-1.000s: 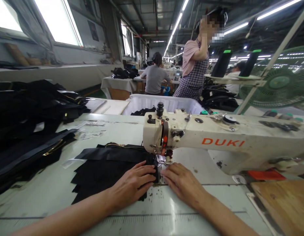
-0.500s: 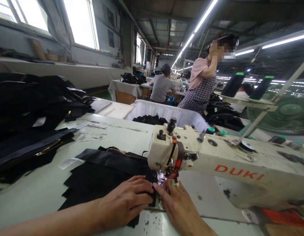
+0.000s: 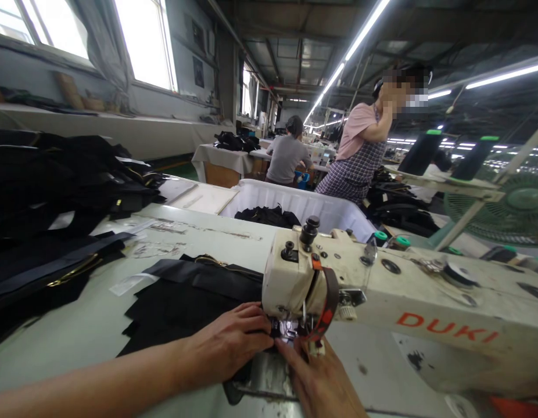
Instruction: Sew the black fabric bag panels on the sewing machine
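A stack of black fabric (image 3: 182, 302), with a gold zipper (image 3: 210, 260) along its far edge, lies left of the sewing machine (image 3: 290, 278). At the presser foot (image 3: 289, 330), my left hand (image 3: 232, 339) has its fingers bent and closed on the fabric's near edge. My right hand (image 3: 316, 377) is on the other side, right by the foot, its fingertips meeting those of the left hand at the cloth. The machine head partly covers its fingers. Below the hands the metal needle plate (image 3: 269, 377) is bare.
More black pieces with gold zippers (image 3: 72, 270) are heaped on the left of the table. A white plastic bin (image 3: 339, 212) holding black cloth stands behind the machine. Beyond it a person in a checked apron (image 3: 356, 168) stands, and another (image 3: 289, 154) sits. A fan (image 3: 513, 200) is at right.
The fabric and both hands have shifted slightly away from me at the presser foot, uncovering more needle plate. My view has turned a little, so the machine appears lower and further right.
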### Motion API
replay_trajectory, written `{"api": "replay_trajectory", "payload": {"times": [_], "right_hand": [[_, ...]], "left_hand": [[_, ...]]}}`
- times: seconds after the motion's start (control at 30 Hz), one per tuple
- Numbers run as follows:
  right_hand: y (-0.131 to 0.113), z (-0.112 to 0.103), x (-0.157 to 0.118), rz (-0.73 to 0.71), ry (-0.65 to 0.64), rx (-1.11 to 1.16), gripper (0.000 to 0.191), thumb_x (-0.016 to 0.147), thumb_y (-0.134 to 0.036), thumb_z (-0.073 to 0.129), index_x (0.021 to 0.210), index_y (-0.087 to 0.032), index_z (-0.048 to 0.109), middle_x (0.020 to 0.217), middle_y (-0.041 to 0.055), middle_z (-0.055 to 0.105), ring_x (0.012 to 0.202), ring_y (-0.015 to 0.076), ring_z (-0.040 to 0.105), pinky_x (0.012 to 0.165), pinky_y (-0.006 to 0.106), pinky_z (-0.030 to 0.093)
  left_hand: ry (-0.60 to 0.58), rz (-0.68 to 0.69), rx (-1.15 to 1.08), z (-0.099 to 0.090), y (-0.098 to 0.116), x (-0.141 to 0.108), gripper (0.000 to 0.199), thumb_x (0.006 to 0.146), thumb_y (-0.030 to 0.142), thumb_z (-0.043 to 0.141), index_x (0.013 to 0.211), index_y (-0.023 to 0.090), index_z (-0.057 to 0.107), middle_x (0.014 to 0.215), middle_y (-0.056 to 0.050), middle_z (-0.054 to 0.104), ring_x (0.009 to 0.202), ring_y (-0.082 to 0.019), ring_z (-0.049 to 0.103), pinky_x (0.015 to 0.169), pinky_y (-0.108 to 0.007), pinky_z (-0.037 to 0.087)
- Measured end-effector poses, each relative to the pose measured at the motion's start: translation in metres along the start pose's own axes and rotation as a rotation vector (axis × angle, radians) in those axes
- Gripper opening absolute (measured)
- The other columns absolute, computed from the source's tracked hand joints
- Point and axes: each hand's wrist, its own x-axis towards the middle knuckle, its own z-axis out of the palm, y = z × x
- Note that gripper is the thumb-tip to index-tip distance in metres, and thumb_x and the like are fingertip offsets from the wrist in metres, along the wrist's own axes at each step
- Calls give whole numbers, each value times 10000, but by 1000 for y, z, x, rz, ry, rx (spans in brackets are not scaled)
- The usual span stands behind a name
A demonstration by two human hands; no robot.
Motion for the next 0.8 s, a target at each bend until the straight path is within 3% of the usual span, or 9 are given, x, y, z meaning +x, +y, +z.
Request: {"api": "replay_trajectory", "payload": {"times": [0.3,0.4,0.47,0.63,0.8], "right_hand": [[-3,-5,5,29,42,-45,659,736,-9,512,1354,-238,503,1207,132,623,1067,299,609,876,444,554],[-3,-3,4,15,55,-28,615,769,-19,488,1347,-228,510,1201,143,618,1059,304,608,859,449,559],[-2,-2,3,21,70,2,581,802,-29,462,1348,-220,510,1184,149,619,1041,303,611,842,450,562],[-4,-5,3,30,113,11,499,832,-63,464,1299,-215,551,1083,135,653,918,294,641,772,460,581],[-8,-9,5,45,134,4,447,835,-53,483,1249,-197,572,1142,143,640,971,304,625,826,487,560]], "left_hand": [[60,23,25,-1,-21,6,241,993,166,436,914,205,659,954,-51,722,932,-182,661,967,-306,482],[30,43,31,-10,-29,9,210,983,202,476,943,219,682,930,-47,732,937,-191,669,950,-301,499],[-15,79,37,-20,-37,9,196,966,207,502,1026,239,685,1018,-51,730,1012,-204,656,982,-317,484],[-101,136,63,-39,-55,1,366,941,193,520,1281,319,570,1292,-30,643,1263,-224,538,1167,-472,260],[-100,-4,108,-25,-42,-17,452,955,175,498,1394,278,468,1430,-65,528,1379,-234,405,1184,-535,136]]}}
